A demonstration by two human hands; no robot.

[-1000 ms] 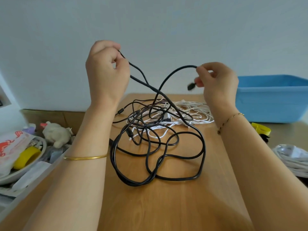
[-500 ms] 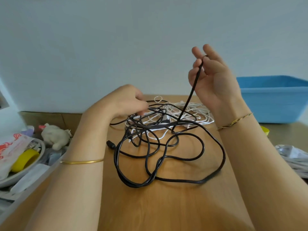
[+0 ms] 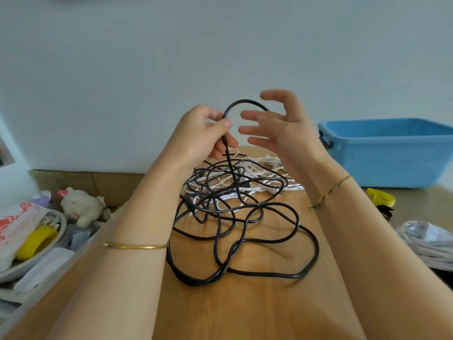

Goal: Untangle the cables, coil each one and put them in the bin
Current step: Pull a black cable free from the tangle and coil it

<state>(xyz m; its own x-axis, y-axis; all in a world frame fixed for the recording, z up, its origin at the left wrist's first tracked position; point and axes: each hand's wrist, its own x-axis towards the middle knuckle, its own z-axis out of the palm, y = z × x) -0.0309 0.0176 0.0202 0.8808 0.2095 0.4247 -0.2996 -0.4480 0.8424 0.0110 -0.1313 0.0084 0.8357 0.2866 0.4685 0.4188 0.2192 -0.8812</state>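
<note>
A tangled black cable (image 3: 241, 231) lies in loose loops on the wooden table (image 3: 245, 312), over a heap of white cable (image 3: 259, 168) farther back. My left hand (image 3: 201, 133) is raised above the tangle and pinches a strand of the black cable between thumb and fingers. From that pinch the cable arcs up and over to my right hand (image 3: 282, 123). The right hand's fingers are spread and slightly bent, with the arc passing behind them. The blue plastic bin (image 3: 387, 153) stands at the right rear of the table.
Left of the table sits a cluttered tray with a bowl (image 3: 29, 263), a yellow ring (image 3: 36, 241) and a small white plush toy (image 3: 81, 207). At the right are a yellow clip (image 3: 381, 197) and a bundle of white cord (image 3: 429, 244).
My left hand rose from the tangle and took hold of a black strand. My right hand dropped a little and opened its fingers; the cable forms an arc between both hands.
</note>
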